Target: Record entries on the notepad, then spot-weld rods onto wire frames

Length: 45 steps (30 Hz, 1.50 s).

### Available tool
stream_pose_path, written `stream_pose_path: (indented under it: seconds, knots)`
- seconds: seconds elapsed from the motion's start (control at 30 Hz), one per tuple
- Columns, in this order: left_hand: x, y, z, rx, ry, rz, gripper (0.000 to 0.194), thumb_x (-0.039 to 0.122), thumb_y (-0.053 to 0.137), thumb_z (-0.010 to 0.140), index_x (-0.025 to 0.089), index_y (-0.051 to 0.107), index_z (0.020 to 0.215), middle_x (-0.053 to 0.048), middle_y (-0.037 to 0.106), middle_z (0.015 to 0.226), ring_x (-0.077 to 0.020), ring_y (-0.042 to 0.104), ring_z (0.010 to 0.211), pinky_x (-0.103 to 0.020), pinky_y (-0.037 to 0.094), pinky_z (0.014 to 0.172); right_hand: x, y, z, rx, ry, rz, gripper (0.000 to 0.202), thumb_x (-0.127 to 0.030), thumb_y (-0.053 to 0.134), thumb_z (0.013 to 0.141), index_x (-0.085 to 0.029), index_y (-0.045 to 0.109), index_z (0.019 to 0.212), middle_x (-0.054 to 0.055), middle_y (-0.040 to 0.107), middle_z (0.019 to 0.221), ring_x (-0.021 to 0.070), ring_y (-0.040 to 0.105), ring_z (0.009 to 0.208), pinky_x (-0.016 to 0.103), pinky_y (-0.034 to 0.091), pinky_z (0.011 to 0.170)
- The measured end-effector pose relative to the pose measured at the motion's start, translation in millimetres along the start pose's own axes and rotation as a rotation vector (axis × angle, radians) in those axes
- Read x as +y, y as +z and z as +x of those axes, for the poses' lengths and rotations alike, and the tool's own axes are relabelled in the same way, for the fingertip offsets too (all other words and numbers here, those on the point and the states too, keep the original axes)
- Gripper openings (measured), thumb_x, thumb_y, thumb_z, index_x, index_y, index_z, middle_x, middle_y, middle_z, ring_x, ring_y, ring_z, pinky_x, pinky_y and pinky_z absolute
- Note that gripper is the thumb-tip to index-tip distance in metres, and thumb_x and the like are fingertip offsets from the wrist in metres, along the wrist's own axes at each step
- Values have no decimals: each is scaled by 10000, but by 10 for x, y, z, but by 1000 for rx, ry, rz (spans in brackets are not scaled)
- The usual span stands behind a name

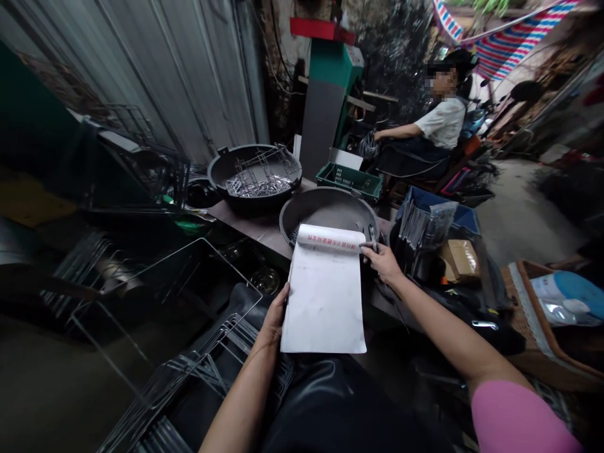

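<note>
At centre frame, a white paper pad (324,296) is held over the lap, its long axis running from the wearer toward the grey basin (325,209) on the tabletop (255,228) — rolled-over top edge with red print farthest away. The left hand (275,314) grips its left edge; the right hand (384,261) pinches the top right corner while holding a pen (372,238). Light and floppy, the pad looks best supported at both edges. Upper right, another person sits working.

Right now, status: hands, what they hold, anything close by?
Left hand grips notepad at its left edge. Right hand pinches the pad's top right corner, pen between its fingers. Grey basin directly behind the pad.
</note>
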<state>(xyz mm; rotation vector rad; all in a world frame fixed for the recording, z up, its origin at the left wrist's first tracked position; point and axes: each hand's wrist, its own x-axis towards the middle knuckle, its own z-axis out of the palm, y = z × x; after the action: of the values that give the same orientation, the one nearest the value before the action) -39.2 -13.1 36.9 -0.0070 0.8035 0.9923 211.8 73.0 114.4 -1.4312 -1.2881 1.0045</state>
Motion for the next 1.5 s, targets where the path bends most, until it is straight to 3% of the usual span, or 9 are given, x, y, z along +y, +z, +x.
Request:
stream_pose_path:
  seconds: [0.2, 0.4, 0.53, 0.63, 0.83, 1.0, 1.23, 1.5]
  knots:
    - [-16, 8, -23, -34, -3, 1, 438, 374, 569, 734, 57, 579, 1036, -112, 691, 776, -247, 650, 714, -367, 503, 740, 207, 166, 12, -182, 48, -67, 286, -335, 590, 665, -110, 594, 842, -21, 532, 622, 39, 428, 387, 182, 345, 391]
    - [3, 11, 5, 56, 55, 59, 287, 291, 568, 722, 61, 627, 883, -91, 680, 658, -232, 645, 614, -355, 513, 681, 127, 167, 81, -133, 34, -151, 355, -291, 512, 741, -148, 523, 1066, -26, 546, 661, 39, 414, 349, 184, 348, 369]
    - [19, 5, 58, 141, 108, 42, 195, 231, 558, 717, 72, 629, 805, -62, 671, 634, -190, 630, 556, -310, 513, 641, 69, 95, -283, -383, -202, -456, 297, -367, 574, 717, -135, 614, 898, 15, 595, 698, 107, 537, 534, 224, 428, 519]
    - [22, -14, 84, 164, 129, 48, 173, 215, 562, 712, 80, 629, 797, -49, 671, 640, -177, 625, 549, -292, 511, 615, 82, 65, -711, -621, -372, -680, 364, -397, 613, 698, -152, 602, 966, 61, 622, 859, 167, 580, 774, 261, 436, 697]
    - [18, -26, 76, 142, 160, 76, 162, 216, 553, 725, 83, 632, 775, -53, 676, 652, -176, 626, 559, -296, 514, 621, 219, 18, -1342, -848, -385, -963, 572, -477, 632, 650, -197, 473, 1123, 73, 555, 1005, 187, 571, 835, 269, 425, 709]
    - [14, -4, 57, 129, 151, 82, 176, 229, 549, 735, 81, 636, 777, -67, 679, 662, -185, 631, 567, -301, 514, 624, 290, -36, -1496, -853, -333, -1097, 430, -384, 607, 697, -191, 478, 1059, 60, 546, 993, 178, 571, 781, 259, 420, 658]
    - [14, 19, 40, 138, 147, 73, 178, 229, 539, 748, 83, 636, 779, -55, 678, 645, -169, 623, 540, -291, 519, 618, 342, -85, -1509, -805, -292, -1106, 285, -302, 551, 746, -200, 492, 1007, 48, 547, 964, 155, 561, 764, 241, 408, 649]
    - [7, -32, 89, 97, 140, 89, 222, 243, 547, 744, 76, 637, 859, -79, 689, 705, -211, 646, 635, -330, 519, 679, 284, -2, -1520, -775, -348, -1009, 289, -321, 532, 755, -192, 492, 1011, 54, 551, 961, 152, 560, 776, 241, 419, 667]
